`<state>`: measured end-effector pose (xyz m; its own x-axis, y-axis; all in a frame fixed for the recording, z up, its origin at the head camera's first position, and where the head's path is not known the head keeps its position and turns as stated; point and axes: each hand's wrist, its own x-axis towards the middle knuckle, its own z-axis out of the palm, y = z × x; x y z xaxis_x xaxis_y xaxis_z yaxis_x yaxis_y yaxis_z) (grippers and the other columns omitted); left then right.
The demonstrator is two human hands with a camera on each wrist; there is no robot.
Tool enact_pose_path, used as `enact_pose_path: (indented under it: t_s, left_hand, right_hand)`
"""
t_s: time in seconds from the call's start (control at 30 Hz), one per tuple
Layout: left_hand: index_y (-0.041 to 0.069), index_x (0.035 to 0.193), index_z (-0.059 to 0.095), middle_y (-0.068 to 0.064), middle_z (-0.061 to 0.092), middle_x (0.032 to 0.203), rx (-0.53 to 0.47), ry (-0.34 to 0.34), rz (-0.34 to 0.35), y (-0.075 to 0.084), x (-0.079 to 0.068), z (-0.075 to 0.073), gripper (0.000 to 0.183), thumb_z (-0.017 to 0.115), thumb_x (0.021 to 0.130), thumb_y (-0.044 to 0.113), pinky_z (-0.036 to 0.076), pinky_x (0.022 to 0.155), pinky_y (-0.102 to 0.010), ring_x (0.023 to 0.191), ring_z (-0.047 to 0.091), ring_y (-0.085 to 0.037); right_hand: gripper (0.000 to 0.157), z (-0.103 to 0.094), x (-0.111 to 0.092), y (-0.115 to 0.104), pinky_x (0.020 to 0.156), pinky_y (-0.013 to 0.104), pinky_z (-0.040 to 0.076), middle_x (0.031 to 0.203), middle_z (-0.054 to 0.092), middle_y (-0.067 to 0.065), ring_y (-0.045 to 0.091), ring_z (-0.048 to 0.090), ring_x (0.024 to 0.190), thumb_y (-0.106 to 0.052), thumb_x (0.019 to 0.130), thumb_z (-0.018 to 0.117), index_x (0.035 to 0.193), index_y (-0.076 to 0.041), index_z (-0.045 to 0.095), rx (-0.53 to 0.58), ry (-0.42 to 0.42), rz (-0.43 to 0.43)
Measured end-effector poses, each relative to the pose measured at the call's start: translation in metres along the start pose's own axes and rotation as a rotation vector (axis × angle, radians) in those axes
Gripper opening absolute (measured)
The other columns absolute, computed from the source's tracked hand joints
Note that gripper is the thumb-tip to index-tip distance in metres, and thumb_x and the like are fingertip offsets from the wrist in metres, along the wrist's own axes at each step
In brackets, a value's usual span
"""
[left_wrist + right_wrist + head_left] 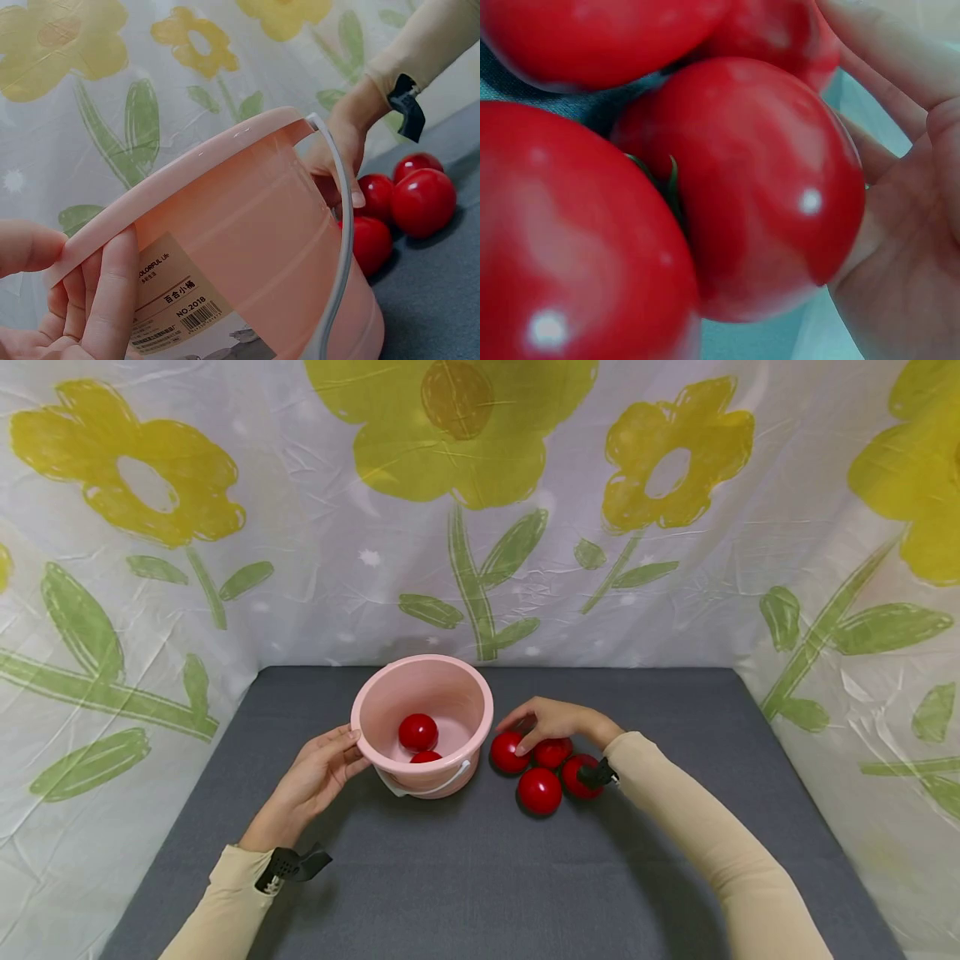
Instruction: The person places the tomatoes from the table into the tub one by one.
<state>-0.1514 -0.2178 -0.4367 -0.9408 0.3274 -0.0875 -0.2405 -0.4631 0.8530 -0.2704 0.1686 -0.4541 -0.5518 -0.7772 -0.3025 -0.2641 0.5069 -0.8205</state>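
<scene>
A pink plastic bucket (442, 685) stands tilted toward the front, its rim pinched at the left side by my left hand (315, 777), with the thumb on top and fingers beneath. Inside it lie two red tomatoes (417, 732), one partly hidden by the near rim. Just right of the bucket, my right hand (562, 718) reaches over a cluster of tomatoes. Its thumb and fingers grip the leftmost tomato (507, 755) from above. Several other tomatoes (539, 792) sit against it on the table. Green sepals (673, 187) show between two tomatoes in the right wrist view.
A dark grey cloth covers the table (465, 893). Behind and at the sides hangs a white curtain (322, 585) with yellow flowers. The bucket's white handle (346, 225) hangs down at its front, and a paper label (180, 300) is on its wall.
</scene>
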Motion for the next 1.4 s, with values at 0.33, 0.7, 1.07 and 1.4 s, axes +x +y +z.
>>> enact_pose_path:
  t_s: [0.33, 0.7, 1.07, 1.4]
  left_hand:
    - [0.007, 0.113, 0.060, 0.000, 0.067, 0.102, -0.017, -0.001, 0.006, 0.000, 0.001, 0.002, 0.022, 0.041, 0.104, 0.002, 0.061, 0.081, -0.021, 0.091, 0.068, -0.009]
    - [0.007, 0.114, 0.059, 0.000, 0.066, 0.101, 0.001, 0.010, -0.001, 0.000, 0.001, 0.002, 0.020, 0.042, 0.105, 0.003, 0.061, 0.081, -0.021, 0.091, 0.067, -0.009]
    - [0.007, 0.113, 0.060, 0.000, 0.066, 0.102, 0.007, 0.017, 0.002, 0.000, 0.001, 0.003, 0.020, 0.042, 0.104, 0.003, 0.061, 0.081, -0.022, 0.091, 0.067, -0.010]
    - [0.005, 0.117, 0.056, 0.000, 0.066, 0.103, 0.016, 0.020, -0.002, 0.000, 0.001, 0.002, 0.019, 0.042, 0.105, 0.004, 0.061, 0.082, -0.022, 0.091, 0.068, -0.009]
  right_hand:
    - [0.050, 0.008, 0.005, -0.003, 0.107, 0.041, 0.050, 0.128, 0.068, 0.002, 0.022, 0.060, 0.121, -0.020, 0.084, 0.079, 0.131, -0.013, 0.064, -0.085, 0.048, 0.048]
    - [0.048, 0.008, 0.005, -0.004, 0.107, 0.039, 0.050, 0.128, 0.069, 0.000, 0.020, 0.060, 0.121, -0.021, 0.084, 0.079, 0.130, -0.016, 0.066, -0.110, 0.064, 0.053]
    - [0.050, -0.011, -0.001, -0.010, 0.103, 0.040, 0.053, 0.129, 0.069, 0.002, 0.024, 0.061, 0.121, -0.020, 0.084, 0.079, 0.132, -0.012, 0.064, -0.065, 0.108, 0.015]
    - [0.048, -0.048, -0.017, -0.044, 0.099, 0.040, 0.056, 0.136, 0.063, 0.010, 0.028, 0.059, 0.125, -0.017, 0.087, 0.076, 0.132, -0.011, 0.063, -0.073, 0.135, -0.030]
